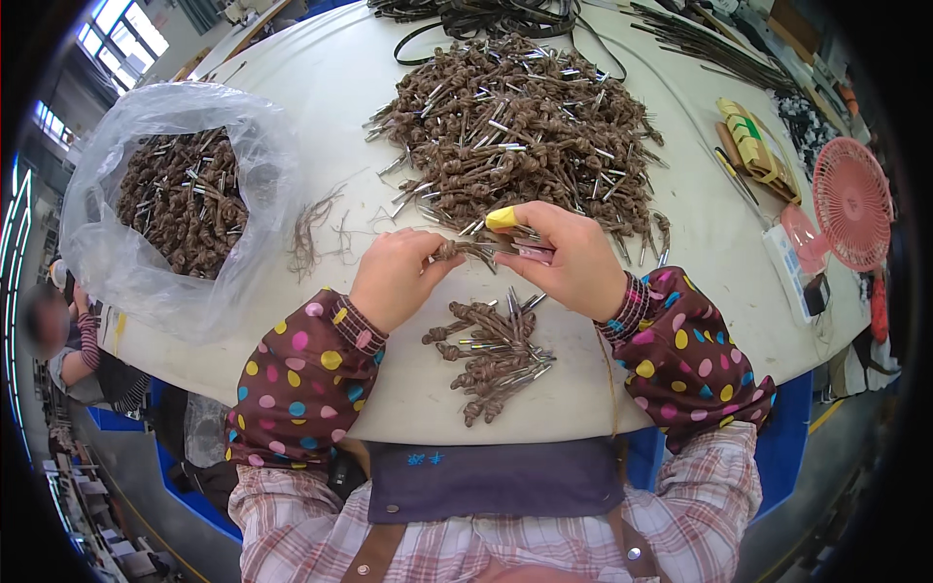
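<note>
Above the near part of the table, my left hand (397,277) pinches a knotted brown cord (449,251) between thumb and fingers. My right hand (569,257), with yellow tape round one fingertip, is closed on a small pink-and-metal tool (535,251) that looks like thread snips. Its tip meets the cord, though my fingers partly hide it. Just below both hands lies a small pile of knotted cords (491,355) with silver metal tips. Beyond them rises a large heap of the same knotted cords (515,136).
On the left stands a clear plastic bag (87,209) full of knotted cords, with loose thread scraps (316,228) beside it. A pink fan (850,204), a white power strip (785,267) and a yellow bundle (750,146) sit at right. Black straps (486,15) lie at the back.
</note>
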The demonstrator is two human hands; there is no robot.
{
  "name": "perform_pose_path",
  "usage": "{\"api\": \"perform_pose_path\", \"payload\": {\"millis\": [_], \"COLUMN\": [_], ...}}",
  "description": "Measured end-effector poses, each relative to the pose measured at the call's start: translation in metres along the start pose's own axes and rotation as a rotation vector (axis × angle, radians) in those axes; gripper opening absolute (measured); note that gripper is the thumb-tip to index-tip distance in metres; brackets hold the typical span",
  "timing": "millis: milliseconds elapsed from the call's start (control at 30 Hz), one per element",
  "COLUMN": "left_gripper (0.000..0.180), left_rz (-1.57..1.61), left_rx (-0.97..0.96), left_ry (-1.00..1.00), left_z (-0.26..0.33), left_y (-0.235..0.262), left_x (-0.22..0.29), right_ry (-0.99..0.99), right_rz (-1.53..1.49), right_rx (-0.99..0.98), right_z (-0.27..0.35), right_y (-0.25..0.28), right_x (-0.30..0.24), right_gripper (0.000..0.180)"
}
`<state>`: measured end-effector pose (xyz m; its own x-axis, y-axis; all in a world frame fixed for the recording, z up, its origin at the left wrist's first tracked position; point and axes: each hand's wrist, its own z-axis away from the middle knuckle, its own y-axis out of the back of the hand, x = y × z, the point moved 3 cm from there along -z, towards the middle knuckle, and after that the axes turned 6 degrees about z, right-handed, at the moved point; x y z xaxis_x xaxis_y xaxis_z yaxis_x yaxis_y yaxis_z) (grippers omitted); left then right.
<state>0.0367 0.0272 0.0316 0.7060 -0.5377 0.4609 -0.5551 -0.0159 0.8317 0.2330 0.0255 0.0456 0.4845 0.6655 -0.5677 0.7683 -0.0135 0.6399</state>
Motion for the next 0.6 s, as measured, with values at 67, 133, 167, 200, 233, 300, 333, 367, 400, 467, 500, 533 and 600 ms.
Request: {"api": "perform_pose_path", "payload": {"millis": [67, 133, 167, 200, 233, 300, 333, 367, 400, 467, 500, 533, 600], "left_gripper": [0.016, 0.017, 0.02, 0.02, 0.022, 0.024, 0.03, 0.036, 0.036, 0.031, 0.031, 0.027, 0.024], "left_rz": [0.261, 0.364, 0.47, 0.472, 0.478, 0.487, 0.401, 0.315, 0.32, -0.028, -0.027, -0.1, -0.176], "left_rx": [-0.164, -0.202, -0.243, -0.241, -0.165, -0.089, -0.001, 0.087, 0.087, 0.255, 0.255, 0.27, 0.284], "left_ry": [0.286, 0.293, 0.297, 0.293, 0.208, 0.121, 0.059, -0.003, -0.004, -0.171, -0.169, -0.211, -0.249], "left_z": [0.003, 0.006, 0.007, 0.008, 0.007, 0.005, 0.005, 0.005, 0.004, 0.005, 0.005, 0.006, 0.006], "left_y": [0.005, 0.001, -0.001, 0.0, 0.004, 0.01, 0.017, 0.021, 0.021, 0.027, 0.026, 0.025, 0.022], "left_x": [0.001, -0.007, -0.008, -0.008, -0.003, 0.003, 0.003, 0.004, 0.004, 0.009, 0.009, 0.011, 0.011], "right_ry": [-0.076, -0.321, -0.342, -0.342, -0.381, -0.423, -0.44, -0.457, -0.461, -0.49, -0.491, -0.495, -0.497], "right_rz": [-0.135, -0.395, -0.38, -0.376, -0.471, -0.562, -0.594, -0.626, -0.622, -0.631, -0.631, -0.624, -0.62], "right_rx": [-0.067, -0.296, -0.353, -0.351, -0.317, -0.281, -0.243, -0.205, -0.205, -0.199, -0.2, -0.201, -0.204], "right_z": [-0.007, -0.008, -0.007, -0.006, -0.004, -0.002, -0.002, -0.001, -0.001, 0.0, 0.0, 0.0, -0.001], "right_y": [-0.009, -0.025, -0.028, -0.029, -0.031, -0.031, -0.03, -0.029, -0.03, -0.03, -0.03, -0.03, -0.029], "right_x": [-0.002, 0.007, 0.01, 0.011, 0.013, 0.016, 0.017, 0.019, 0.021, 0.025, 0.024, 0.024, 0.022], "right_gripper": [0.032, 0.029, 0.027, 0.027, 0.026, 0.026, 0.026, 0.026, 0.026, 0.027, 0.027, 0.026, 0.026]}}
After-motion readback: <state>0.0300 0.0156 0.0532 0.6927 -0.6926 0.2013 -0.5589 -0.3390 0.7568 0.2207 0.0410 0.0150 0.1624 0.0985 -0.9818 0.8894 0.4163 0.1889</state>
